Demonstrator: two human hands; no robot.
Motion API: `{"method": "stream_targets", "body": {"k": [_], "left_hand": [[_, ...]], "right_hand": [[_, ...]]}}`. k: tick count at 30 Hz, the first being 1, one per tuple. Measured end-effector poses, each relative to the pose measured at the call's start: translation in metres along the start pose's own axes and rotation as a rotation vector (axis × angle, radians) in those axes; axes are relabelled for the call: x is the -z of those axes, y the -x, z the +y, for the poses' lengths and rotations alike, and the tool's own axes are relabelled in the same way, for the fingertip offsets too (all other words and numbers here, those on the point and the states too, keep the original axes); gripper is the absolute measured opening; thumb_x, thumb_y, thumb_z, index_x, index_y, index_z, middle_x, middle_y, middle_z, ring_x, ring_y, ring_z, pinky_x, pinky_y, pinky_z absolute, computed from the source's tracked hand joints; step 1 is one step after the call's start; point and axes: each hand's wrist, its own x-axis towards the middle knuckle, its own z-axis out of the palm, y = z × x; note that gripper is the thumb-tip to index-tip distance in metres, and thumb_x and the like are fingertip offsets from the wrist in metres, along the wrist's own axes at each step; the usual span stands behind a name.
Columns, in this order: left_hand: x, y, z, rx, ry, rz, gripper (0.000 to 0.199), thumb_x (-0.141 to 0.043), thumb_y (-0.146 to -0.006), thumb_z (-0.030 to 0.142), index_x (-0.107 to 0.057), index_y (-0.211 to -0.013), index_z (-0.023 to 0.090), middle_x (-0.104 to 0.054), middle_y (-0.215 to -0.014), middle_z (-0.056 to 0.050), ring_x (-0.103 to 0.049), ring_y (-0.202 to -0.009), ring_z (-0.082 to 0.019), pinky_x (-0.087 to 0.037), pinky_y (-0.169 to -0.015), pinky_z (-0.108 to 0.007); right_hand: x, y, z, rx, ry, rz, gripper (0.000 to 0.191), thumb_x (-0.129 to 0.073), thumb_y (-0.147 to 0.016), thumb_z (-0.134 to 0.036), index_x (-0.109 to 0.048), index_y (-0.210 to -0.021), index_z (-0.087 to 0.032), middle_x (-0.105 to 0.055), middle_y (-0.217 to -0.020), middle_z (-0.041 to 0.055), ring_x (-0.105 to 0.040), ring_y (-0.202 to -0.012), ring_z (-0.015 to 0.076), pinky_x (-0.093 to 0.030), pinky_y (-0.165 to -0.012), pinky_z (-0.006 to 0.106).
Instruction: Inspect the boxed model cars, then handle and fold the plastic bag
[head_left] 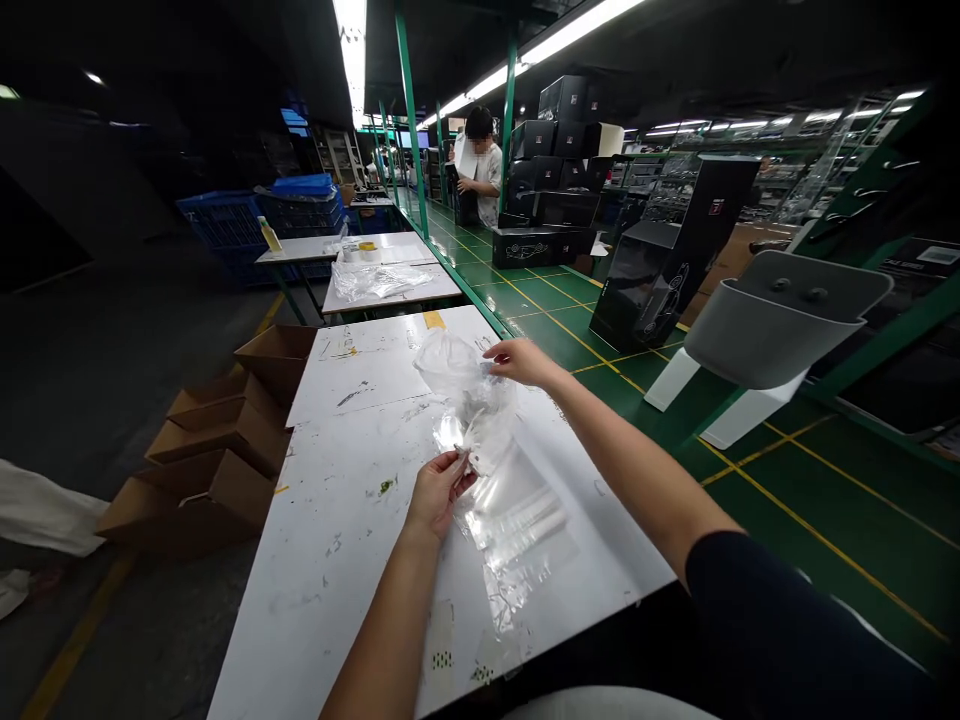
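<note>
Tall black box (709,215), right of the right hand (517,362): small red-and-white label (716,207), too small to read.
Low black box (536,248), beyond that hand: tiny pale print, unreadable.
Stacked black boxes (531,140), farther beyond it: small pale marks, also unreadable.

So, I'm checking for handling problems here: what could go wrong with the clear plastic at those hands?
The crumpled clear plastic film looks thin, so it might tear if the left hand and right hand pull apart. It also bunches against the flat clear plastic sheets, so moving it could drag those across the white table.
</note>
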Motion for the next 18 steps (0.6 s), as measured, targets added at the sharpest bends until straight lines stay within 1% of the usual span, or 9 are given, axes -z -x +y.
{"method": "stream_targets", "body": {"k": [2, 4, 5, 7, 9, 11, 13, 15, 18], "left_hand": [[0.004, -0.003, 0.002, -0.016, 0.032, 0.046, 0.027, -0.082, -0.063, 0.019, -0.065, -0.084, 0.012, -0.066, -0.085, -0.003, -0.062, -0.072, -0.009, -0.054, -0.074, -0.023], [0.006, -0.005, 0.004, -0.024, 0.067, 0.085, 0.025, -0.080, -0.065, 0.016, -0.064, -0.084, 0.011, -0.066, -0.084, -0.003, -0.062, -0.071, -0.009, -0.055, -0.073, -0.023], [0.007, -0.006, 0.005, -0.026, 0.084, 0.101, 0.024, -0.079, -0.066, 0.015, -0.063, -0.084, 0.011, -0.066, -0.084, -0.003, -0.062, -0.071, -0.008, -0.055, -0.072, -0.022], [0.008, -0.006, 0.006, -0.032, 0.113, 0.118, 0.022, -0.077, -0.068, 0.013, -0.063, -0.084, 0.011, -0.066, -0.083, -0.003, -0.061, -0.070, -0.008, -0.055, -0.070, -0.021], [0.007, -0.006, 0.006, -0.028, 0.121, 0.125, 0.019, -0.075, -0.070, 0.011, -0.062, -0.084, 0.010, -0.065, -0.083, -0.003, -0.061, -0.070, -0.007, -0.055, -0.071, -0.021], [0.006, -0.005, 0.005, -0.020, 0.109, 0.126, 0.017, -0.074, -0.072, 0.012, -0.063, -0.084, 0.010, -0.065, -0.082, -0.003, -0.061, -0.071, -0.008, -0.055, -0.072, -0.022], [0.005, -0.004, 0.005, -0.014, 0.097, 0.124, 0.017, -0.075, -0.071, 0.013, -0.063, -0.083, 0.010, -0.065, -0.083, -0.003, -0.061, -0.072, -0.008, -0.055, -0.073, -0.023], [0.006, -0.005, 0.004, -0.014, 0.093, 0.120, 0.019, -0.076, -0.069, 0.014, -0.063, -0.083, 0.011, -0.066, -0.084, -0.003, -0.061, -0.072, -0.008, -0.055, -0.075, -0.023], [0.007, -0.006, 0.003, -0.020, 0.103, 0.123, 0.019, -0.076, -0.069, 0.014, -0.064, -0.084, 0.012, -0.066, -0.083, -0.003, -0.061, -0.072, -0.008, -0.055, -0.077, -0.024]], "right_hand": [[0.003, -0.028, -0.007, -0.006, 0.292, -0.231, 0.035, -0.070, -0.068, -0.016, -0.071, -0.103, -0.014, -0.066, -0.097, 0.0093, -0.061, -0.091, 0.0195, -0.044, -0.078, 0.025], [-0.005, -0.047, -0.013, -0.032, 0.411, -0.357, 0.030, -0.072, -0.059, -0.010, -0.073, -0.089, -0.010, -0.066, -0.089, 0.0121, -0.062, -0.089, 0.0238, -0.046, -0.075, 0.027], [-0.011, -0.054, -0.015, -0.050, 0.438, -0.390, 0.026, -0.071, -0.055, -0.006, -0.072, -0.081, -0.008, -0.065, -0.084, 0.0131, -0.062, -0.087, 0.0253, -0.046, -0.075, 0.028], [-0.022, -0.064, -0.018, -0.095, 0.483, -0.439, 0.021, -0.070, -0.050, -0.003, -0.069, -0.071, -0.006, -0.063, -0.074, 0.0133, -0.062, -0.084, 0.0259, -0.048, -0.076, 0.030], [-0.030, -0.072, -0.018, -0.154, 0.532, -0.494, 0.016, -0.070, -0.050, -0.002, -0.067, -0.065, -0.006, -0.060, -0.067, 0.0119, -0.062, -0.082, 0.0249, -0.049, -0.078, 0.033], [-0.036, -0.080, -0.018, -0.213, 0.569, -0.548, 0.012, -0.069, -0.052, -0.003, -0.066, -0.064, -0.006, -0.060, -0.064, 0.0110, -0.062, -0.081, 0.0245, -0.050, -0.079, 0.037], [-0.042, -0.087, -0.018, -0.255, 0.593, -0.584, 0.010, -0.067, -0.055, -0.004, -0.065, -0.065, -0.006, -0.061, -0.067, 0.0115, -0.063, -0.082, 0.0250, -0.051, -0.080, 0.041], [-0.048, -0.091, -0.017, -0.273, 0.599, -0.585, 0.010, -0.066, -0.057, -0.003, -0.065, -0.067, -0.005, -0.063, -0.073, 0.0133, -0.063, -0.085, 0.0258, -0.051, -0.082, 0.043], [-0.057, -0.092, -0.009, -0.251, 0.551, -0.522, 0.012, -0.066, -0.056, -0.001, -0.065, -0.068, -0.004, -0.064, -0.078, 0.0173, -0.063, -0.087, 0.0284, -0.051, -0.082, 0.044]]}}
